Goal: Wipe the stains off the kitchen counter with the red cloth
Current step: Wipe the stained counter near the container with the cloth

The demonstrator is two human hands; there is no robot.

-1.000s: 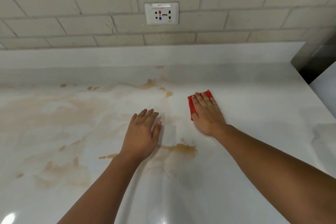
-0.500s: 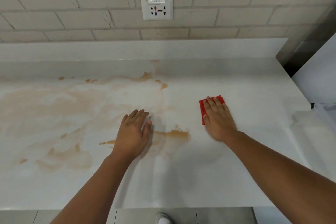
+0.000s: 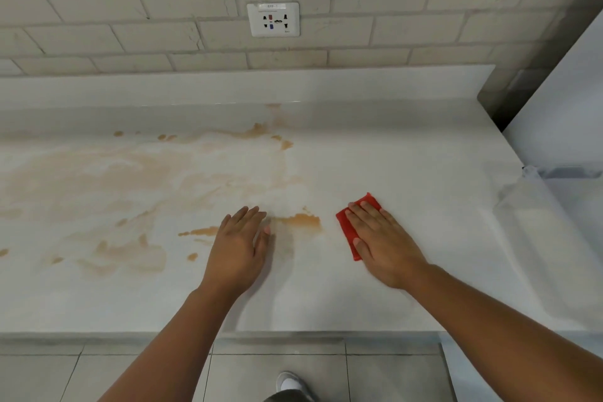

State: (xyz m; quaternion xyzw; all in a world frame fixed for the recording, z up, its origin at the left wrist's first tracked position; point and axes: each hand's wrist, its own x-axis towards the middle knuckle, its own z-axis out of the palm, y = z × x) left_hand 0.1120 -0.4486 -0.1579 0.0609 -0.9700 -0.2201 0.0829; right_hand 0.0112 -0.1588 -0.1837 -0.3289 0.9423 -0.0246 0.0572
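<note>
**Stained counter, cloth at the edge of the mess**

Beneath a brick wall [image 3: 130, 10] with a socket [image 3: 273, 19], the kitchen counter [image 3: 408, 173] is marked with brown stains [image 3: 98, 179] across its left half; its right part looks clean. The red cloth [image 3: 347, 225] is pressed flat on the counter under the right hand [image 3: 381, 245], whose fingers are laid straight over it, so nothing is gripped. The left hand [image 3: 236, 248] is spread flat on the surface and holds nothing. A dark streak [image 3: 301, 220] lies between the two hands and is judged the next target.

The cloth is best covered fully by the palm, with even pressure, and swept leftward in overlapping passes. The left hand would have to be lifted out of the path. Darker dried edges near the back of the counter may need firmer, repeated strokes.
</note>
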